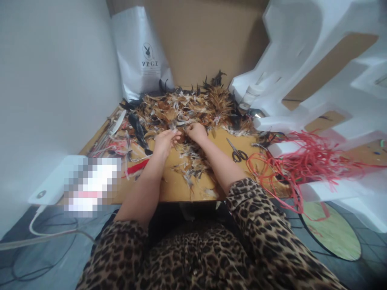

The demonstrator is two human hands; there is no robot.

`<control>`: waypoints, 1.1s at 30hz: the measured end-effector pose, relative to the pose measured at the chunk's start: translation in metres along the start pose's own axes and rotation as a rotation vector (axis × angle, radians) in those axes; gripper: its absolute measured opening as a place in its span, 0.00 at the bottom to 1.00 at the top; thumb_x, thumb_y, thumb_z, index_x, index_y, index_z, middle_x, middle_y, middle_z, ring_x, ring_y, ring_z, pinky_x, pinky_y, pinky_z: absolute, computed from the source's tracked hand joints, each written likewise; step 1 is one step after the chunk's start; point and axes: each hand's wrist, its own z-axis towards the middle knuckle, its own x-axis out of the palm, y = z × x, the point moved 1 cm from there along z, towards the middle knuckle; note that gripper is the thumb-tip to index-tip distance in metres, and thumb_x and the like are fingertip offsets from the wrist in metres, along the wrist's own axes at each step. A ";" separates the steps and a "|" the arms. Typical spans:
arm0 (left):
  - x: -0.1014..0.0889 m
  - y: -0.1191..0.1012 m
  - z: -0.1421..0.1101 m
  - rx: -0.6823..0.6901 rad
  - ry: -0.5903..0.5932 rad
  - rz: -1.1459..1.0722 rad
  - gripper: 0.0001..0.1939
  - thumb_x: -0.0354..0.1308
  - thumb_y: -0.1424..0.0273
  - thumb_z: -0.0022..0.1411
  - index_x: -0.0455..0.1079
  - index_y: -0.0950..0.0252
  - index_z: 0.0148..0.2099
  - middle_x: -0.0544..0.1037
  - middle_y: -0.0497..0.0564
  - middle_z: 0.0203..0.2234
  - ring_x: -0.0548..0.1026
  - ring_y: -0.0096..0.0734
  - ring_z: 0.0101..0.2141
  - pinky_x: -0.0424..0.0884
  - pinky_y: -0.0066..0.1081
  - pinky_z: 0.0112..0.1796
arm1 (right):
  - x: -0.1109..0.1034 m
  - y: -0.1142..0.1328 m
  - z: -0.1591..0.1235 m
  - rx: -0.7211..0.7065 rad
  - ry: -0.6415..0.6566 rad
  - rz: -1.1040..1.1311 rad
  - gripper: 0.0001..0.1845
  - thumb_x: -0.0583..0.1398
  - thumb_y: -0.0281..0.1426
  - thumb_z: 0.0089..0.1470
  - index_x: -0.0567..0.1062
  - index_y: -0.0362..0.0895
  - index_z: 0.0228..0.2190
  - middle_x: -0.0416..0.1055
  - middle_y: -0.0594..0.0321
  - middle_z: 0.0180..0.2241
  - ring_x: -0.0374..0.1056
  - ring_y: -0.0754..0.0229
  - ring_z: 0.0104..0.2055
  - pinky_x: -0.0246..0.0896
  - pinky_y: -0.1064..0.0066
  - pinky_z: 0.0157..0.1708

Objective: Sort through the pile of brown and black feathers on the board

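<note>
Lying just beyond the fingers (176, 136) are brown feathers (184, 106).

On your left rises a plain, pale wall (57, 72), meeting a brown panel (208, 44) that closes off the view ahead of you. Your table (177, 192) has a yellowish-brown top, its back toward the panel. Below you the floor (69, 262) is grey, with dark tile lines showing at your right. Down there sits a round, pale-green surface (335, 233) with a dark rim. Your light is soft, the panel's upper right darker.
</note>
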 end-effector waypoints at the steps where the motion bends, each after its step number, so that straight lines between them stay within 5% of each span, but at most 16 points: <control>1: 0.000 0.000 0.000 -0.008 -0.006 0.000 0.08 0.63 0.71 0.49 0.71 0.70 0.31 0.78 0.51 0.25 0.72 0.17 0.21 0.63 0.17 0.21 | -0.001 -0.002 0.000 0.000 0.000 0.093 0.08 0.58 0.31 0.43 0.73 0.42 0.18 0.69 0.61 0.20 0.64 0.61 0.25 0.56 0.71 0.29; 7: 0.003 0.001 -0.002 -0.089 0.012 -0.018 0.07 0.63 0.73 0.50 0.70 0.70 0.32 0.79 0.52 0.26 0.74 0.19 0.22 0.64 0.17 0.21 | -0.009 -0.008 -0.019 0.117 0.113 0.975 0.10 0.63 0.35 0.36 0.69 0.42 0.21 0.62 0.72 0.14 0.50 0.73 0.14 0.44 0.77 0.15; 10: 0.005 0.002 -0.004 -0.118 0.048 -0.007 0.07 0.63 0.73 0.50 0.71 0.70 0.33 0.79 0.53 0.27 0.75 0.20 0.23 0.65 0.17 0.21 | -0.008 -0.009 -0.027 0.139 0.170 1.178 0.14 0.66 0.36 0.32 0.68 0.42 0.21 0.64 0.72 0.16 0.53 0.73 0.14 0.44 0.79 0.14; 14: 0.007 0.001 -0.005 -0.130 0.050 0.011 0.07 0.63 0.73 0.50 0.71 0.71 0.33 0.79 0.53 0.26 0.74 0.20 0.23 0.65 0.17 0.21 | -0.004 -0.014 -0.027 0.183 0.152 1.255 0.16 0.67 0.33 0.31 0.67 0.42 0.23 0.71 0.68 0.22 0.61 0.72 0.18 0.51 0.80 0.15; 21: 0.010 0.000 -0.008 -0.139 0.068 0.004 0.06 0.63 0.74 0.51 0.71 0.71 0.33 0.79 0.53 0.26 0.74 0.19 0.22 0.65 0.17 0.21 | 0.000 -0.019 -0.025 0.225 0.180 1.318 0.17 0.67 0.29 0.29 0.69 0.42 0.25 0.68 0.71 0.18 0.66 0.70 0.22 0.60 0.80 0.21; 26: 0.011 -0.002 -0.009 -0.137 0.059 0.010 0.06 0.63 0.73 0.50 0.71 0.71 0.32 0.79 0.53 0.26 0.74 0.19 0.22 0.65 0.17 0.21 | -0.002 -0.019 -0.028 0.289 0.099 1.288 0.19 0.69 0.35 0.27 0.67 0.43 0.22 0.66 0.72 0.18 0.64 0.70 0.21 0.56 0.79 0.19; 33: 0.013 0.001 -0.011 -0.127 0.065 0.054 0.09 0.65 0.72 0.48 0.71 0.71 0.32 0.79 0.54 0.27 0.74 0.20 0.22 0.65 0.17 0.20 | 0.001 -0.013 -0.032 0.151 0.115 1.217 0.19 0.68 0.40 0.31 0.65 0.43 0.19 0.62 0.72 0.16 0.57 0.72 0.19 0.50 0.78 0.19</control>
